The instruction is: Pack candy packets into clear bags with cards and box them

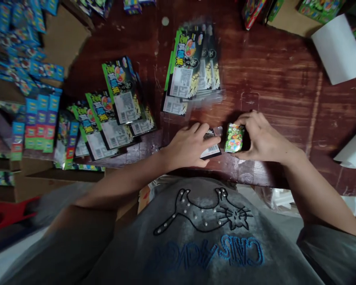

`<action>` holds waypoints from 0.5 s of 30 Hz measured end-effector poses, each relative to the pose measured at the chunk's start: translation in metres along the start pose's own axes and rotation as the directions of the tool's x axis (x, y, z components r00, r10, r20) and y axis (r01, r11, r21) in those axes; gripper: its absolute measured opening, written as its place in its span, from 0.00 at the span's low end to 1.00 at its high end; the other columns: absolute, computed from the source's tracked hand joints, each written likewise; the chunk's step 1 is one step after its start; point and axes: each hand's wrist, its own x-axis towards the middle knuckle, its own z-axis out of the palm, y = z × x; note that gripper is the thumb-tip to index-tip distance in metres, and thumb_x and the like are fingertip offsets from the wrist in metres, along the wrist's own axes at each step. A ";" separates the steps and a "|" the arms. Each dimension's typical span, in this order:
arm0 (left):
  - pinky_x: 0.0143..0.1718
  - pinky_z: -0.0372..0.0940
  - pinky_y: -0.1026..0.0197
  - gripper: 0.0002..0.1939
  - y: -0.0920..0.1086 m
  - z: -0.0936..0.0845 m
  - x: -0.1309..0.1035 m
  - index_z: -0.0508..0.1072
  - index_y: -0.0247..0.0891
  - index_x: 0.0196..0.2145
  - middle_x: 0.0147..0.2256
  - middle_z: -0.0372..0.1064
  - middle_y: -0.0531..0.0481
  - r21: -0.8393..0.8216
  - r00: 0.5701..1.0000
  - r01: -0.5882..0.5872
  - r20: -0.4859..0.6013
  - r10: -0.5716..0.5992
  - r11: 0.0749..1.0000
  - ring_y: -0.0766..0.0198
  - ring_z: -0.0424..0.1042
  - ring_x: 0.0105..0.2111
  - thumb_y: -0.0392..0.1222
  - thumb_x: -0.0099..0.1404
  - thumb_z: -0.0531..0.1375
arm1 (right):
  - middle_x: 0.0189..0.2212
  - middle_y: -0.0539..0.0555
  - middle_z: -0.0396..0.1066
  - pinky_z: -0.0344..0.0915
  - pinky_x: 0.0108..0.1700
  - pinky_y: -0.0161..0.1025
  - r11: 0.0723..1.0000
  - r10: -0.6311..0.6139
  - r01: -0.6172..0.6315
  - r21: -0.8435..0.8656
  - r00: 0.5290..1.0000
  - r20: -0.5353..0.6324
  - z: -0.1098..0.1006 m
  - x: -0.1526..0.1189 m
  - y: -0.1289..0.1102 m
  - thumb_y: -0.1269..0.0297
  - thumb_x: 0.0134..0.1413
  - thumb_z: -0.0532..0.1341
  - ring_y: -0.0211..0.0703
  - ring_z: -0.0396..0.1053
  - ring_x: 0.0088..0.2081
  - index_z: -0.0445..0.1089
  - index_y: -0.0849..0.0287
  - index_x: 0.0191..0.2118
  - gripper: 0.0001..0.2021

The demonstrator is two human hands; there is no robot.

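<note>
Close to the table's front edge, my left hand [186,147] is closed over a black plastic packet [211,150] with a white barcode label, hiding most of it. Just to its right, my right hand [258,136] grips a small green printed box [235,138] between thumb and fingers. The box is a short gap away from the packet. Beyond my left hand lies an overlapping stack of black-and-green packets [186,49] with clear plastic edges. More such packets [123,97] lie fanned out further left.
Blue small boxes [28,43] fill the far left by a cardboard carton [65,39]. Upright rows of colourful boxes [43,122] stand nearer. At right are a white paper sheet [339,49] and a white roll [354,148]. A carton [298,19] of green boxes sits at back right.
</note>
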 end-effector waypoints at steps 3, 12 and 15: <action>0.56 0.70 0.45 0.39 -0.004 0.003 -0.005 0.69 0.47 0.69 0.59 0.66 0.37 -0.085 0.999 0.036 -0.024 -0.038 0.996 0.41 0.68 0.58 0.53 0.63 0.72 | 0.57 0.66 0.68 0.61 0.68 0.76 0.999 -0.048 0.048 0.010 0.999 -0.020 0.005 0.004 0.005 0.41 0.52 0.72 0.71 0.69 0.59 0.62 0.57 0.65 0.42; 0.67 0.62 0.39 0.54 -0.004 0.020 -0.013 0.53 0.31 0.76 0.63 0.68 0.32 -0.222 0.960 0.202 -0.146 -0.238 0.954 0.39 0.66 0.61 0.52 0.62 0.73 | 0.63 0.70 0.62 0.68 0.67 0.68 1.000 0.029 -0.029 0.013 0.999 -0.030 0.014 0.003 -0.002 0.46 0.61 0.70 0.70 0.65 0.65 0.57 0.61 0.75 0.44; 0.69 0.60 0.40 0.50 -0.002 0.026 -0.013 0.56 0.30 0.74 0.65 0.67 0.32 -0.234 0.960 0.179 -0.171 -0.222 0.956 0.38 0.65 0.63 0.50 0.63 0.71 | 0.66 0.70 0.61 0.67 0.69 0.68 0.998 -0.017 0.012 0.069 0.997 0.069 0.013 0.004 -0.001 0.44 0.61 0.70 0.71 0.63 0.68 0.55 0.59 0.78 0.47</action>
